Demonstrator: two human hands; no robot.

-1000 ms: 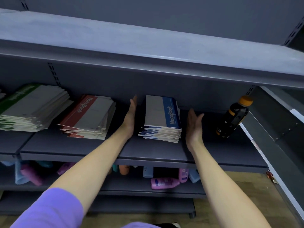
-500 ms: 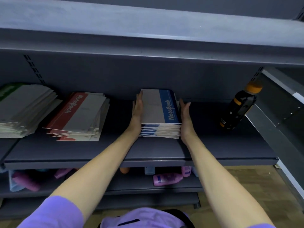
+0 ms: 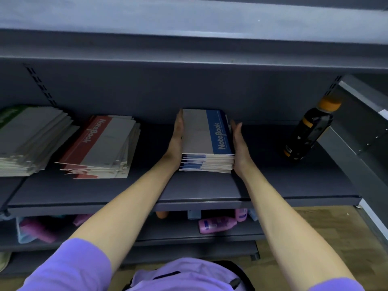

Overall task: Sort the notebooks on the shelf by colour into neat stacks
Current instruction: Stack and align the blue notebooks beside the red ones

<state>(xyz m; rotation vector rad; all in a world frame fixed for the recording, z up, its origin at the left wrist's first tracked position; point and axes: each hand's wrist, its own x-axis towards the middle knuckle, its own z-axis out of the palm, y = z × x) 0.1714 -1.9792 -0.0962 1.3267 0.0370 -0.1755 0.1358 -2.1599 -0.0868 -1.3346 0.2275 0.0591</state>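
From my remote seat, I see both hands now closed in flat against the stack of blue-and-grey card-covered notebooks (image 3: 206, 141) on the dark grey metal shelf (image 3: 189, 198): left hand (image 3: 177, 139) and right hand (image 3: 239, 143), fingers straight, press its sides where a second ago they stood apart. I judge the blue stack nearly squared; the red stack (image 3: 100, 145) looks ragged.

Green notebook stack (image 3: 25, 139) cropped at left edge.

Between the hands, blue-and-grey notebooks (image 3: 206, 133) are seen; left of them, red-and-grey notebooks (image 3: 100, 145), then green-and-grey notebooks (image 3: 27, 137).
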